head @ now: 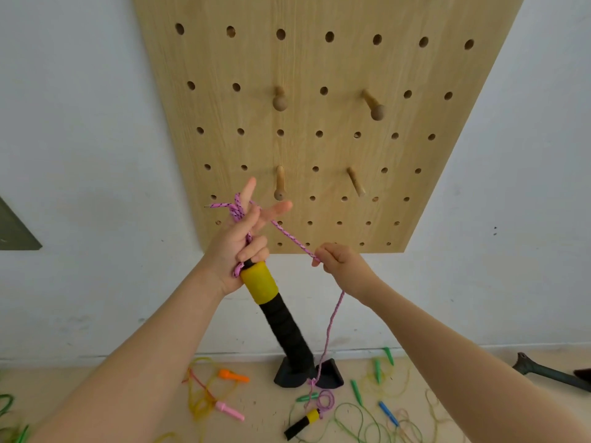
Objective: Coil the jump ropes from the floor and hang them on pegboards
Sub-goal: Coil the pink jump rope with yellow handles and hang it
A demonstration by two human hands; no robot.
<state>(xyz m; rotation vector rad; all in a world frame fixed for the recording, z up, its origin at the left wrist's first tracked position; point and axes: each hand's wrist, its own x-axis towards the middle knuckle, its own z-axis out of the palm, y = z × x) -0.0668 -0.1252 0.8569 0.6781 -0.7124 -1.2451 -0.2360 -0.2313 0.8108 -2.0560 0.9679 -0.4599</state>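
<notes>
The left hand (238, 241) grips the top of a yellow-and-black handle (271, 302), with pink rope (289, 236) looped over its raised fingers, just in front of the wooden pegboard (319, 129). The right hand (340, 262) pinches the same rope further right. The rope's second handle (302, 423) lies on the near floor among green and yellow ropes (361, 420).

A black-and-yellow foam-wrapped jump-rope handle (268, 302) is gripped upright in the left hand (238, 243), with pink braided rope (292, 238) wound around its extended fingers. The rope is pinched by the right hand (340, 263) before a wooden pegboard (319, 65) on the white wall (80, 123). Coloured ropes (367, 420) are scattered on the floor (265, 407).
</notes>
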